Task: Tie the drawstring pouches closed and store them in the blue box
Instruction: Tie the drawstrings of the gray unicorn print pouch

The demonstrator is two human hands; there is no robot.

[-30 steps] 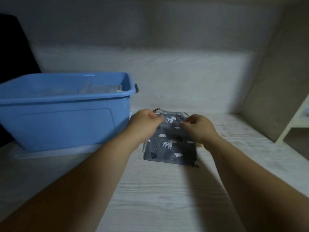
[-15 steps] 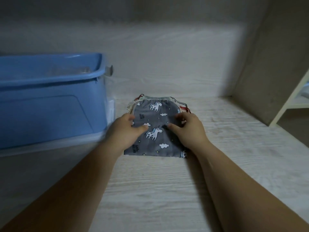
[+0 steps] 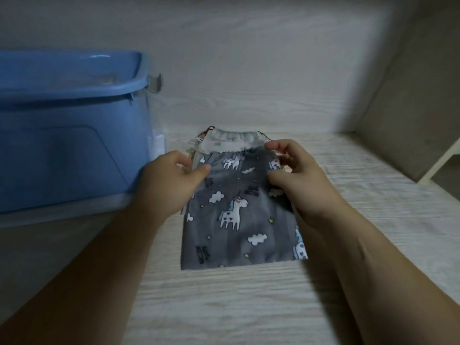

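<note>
A grey drawstring pouch printed with white unicorns and clouds lies flat on the pale wooden table. It sits on top of a stack of other pouches; a white pouch shows just beyond its top edge. My left hand pinches the grey pouch's upper left corner between thumb and fingers. At the upper right corner my right hand pinches the same pouch. The blue box stands open at the left, right beside my left hand.
A pale wall runs behind the table. At the right a beige panel closes the corner, with a white shelf edge beyond it. A clear lid lies under the blue box.
The grey pouch has slid toward me off the stack, baring the white pouch under it. Both hands moved from its middle to its top corners. My view has come closer.
</note>
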